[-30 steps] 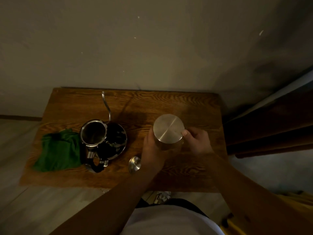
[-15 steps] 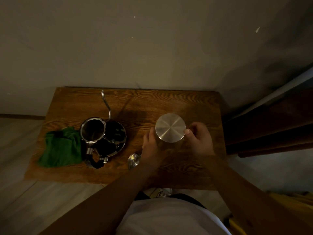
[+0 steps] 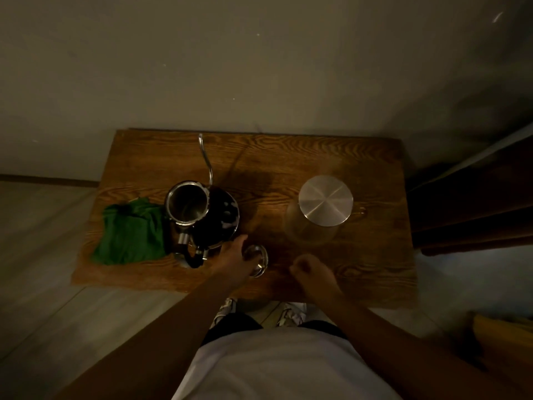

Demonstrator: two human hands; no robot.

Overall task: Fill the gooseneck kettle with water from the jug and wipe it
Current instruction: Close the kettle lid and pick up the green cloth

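Dim, warm-brown light throughout; glare only on the jug's steel lid (image 3: 325,200); right hand (image 3: 313,271) motion-blurred; corners dark — edges bowed by the wide lens.

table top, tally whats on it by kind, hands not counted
kettles: 1, gooseneck kettle, lid off
kettle bases: 1, black base beside the kettle
lids: 1, small kettle lid lying loose on the table
jugs: 1, clear jug with a metal cap
cloths: 1, green cloth
total: 5
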